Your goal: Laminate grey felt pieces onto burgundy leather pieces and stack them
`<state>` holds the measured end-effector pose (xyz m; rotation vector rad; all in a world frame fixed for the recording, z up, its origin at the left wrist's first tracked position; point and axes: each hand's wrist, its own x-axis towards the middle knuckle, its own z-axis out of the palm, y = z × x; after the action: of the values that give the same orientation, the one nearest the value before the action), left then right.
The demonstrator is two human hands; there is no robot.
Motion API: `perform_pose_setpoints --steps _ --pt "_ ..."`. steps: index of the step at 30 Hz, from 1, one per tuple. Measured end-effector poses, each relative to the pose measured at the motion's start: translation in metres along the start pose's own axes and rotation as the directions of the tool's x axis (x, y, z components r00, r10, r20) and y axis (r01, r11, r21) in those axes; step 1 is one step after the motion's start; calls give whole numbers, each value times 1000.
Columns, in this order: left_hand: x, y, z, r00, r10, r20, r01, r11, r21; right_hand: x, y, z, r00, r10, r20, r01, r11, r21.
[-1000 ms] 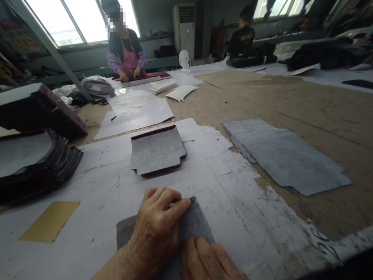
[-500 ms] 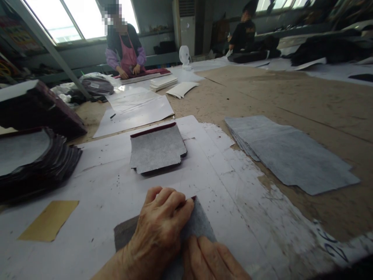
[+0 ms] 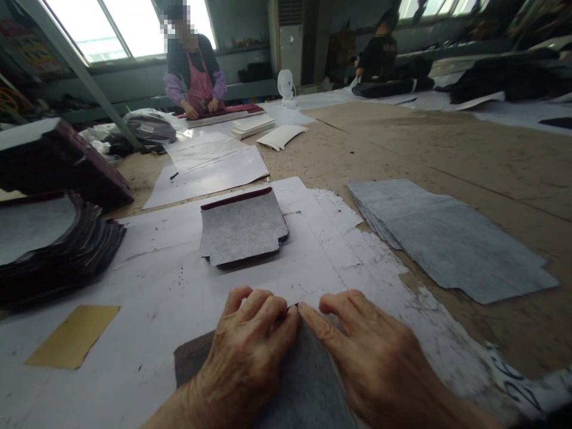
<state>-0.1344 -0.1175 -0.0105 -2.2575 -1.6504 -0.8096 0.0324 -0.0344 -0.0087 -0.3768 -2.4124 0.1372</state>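
Observation:
Between my hands, at the near edge of the table, lies a grey fabric piece [image 3: 308, 375] with a darker grey part [image 3: 190, 357] showing on its left. My left hand [image 3: 250, 345] presses on it with curled fingers, thumb and forefinger at its far edge. My right hand [image 3: 375, 345] grips the same edge at the corner, its thumb tip nearly touching the left one. The other right fingers bend over beyond the edge, and their tips are hidden. Just past my hands, a small stack of grey pieces [image 3: 243, 229] with a dark red edge strip rests on white paper.
Left stand a thick stack of dark-edged pieces [image 3: 36, 232] and a dark block [image 3: 58, 161]. A tan card [image 3: 74, 336] lies nearer. Grey sheets [image 3: 451, 238] are fanned out on the right. Farther back are white sheets [image 3: 214, 161], a fan [image 3: 286, 88] and two people.
My right hand has moved from the near part of the fabric piece forward to its far corner, beside my left thumb. My left hand stays in place.

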Motion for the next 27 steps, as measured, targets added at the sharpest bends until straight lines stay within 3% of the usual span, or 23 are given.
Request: perform_pose_setpoints --steps 9,19,27 --pt "1 -4 -1 1000 14 9 -14 999 -41 -7 -2 12 999 3 43 1 995 -99" --pt "-22 -21 -27 999 -20 39 24 996 -83 -4 -3 11 997 -16 76 25 992 -126" --pt "-27 -25 -23 997 56 60 -55 998 -20 -6 -4 10 989 -106 101 114 990 -82"
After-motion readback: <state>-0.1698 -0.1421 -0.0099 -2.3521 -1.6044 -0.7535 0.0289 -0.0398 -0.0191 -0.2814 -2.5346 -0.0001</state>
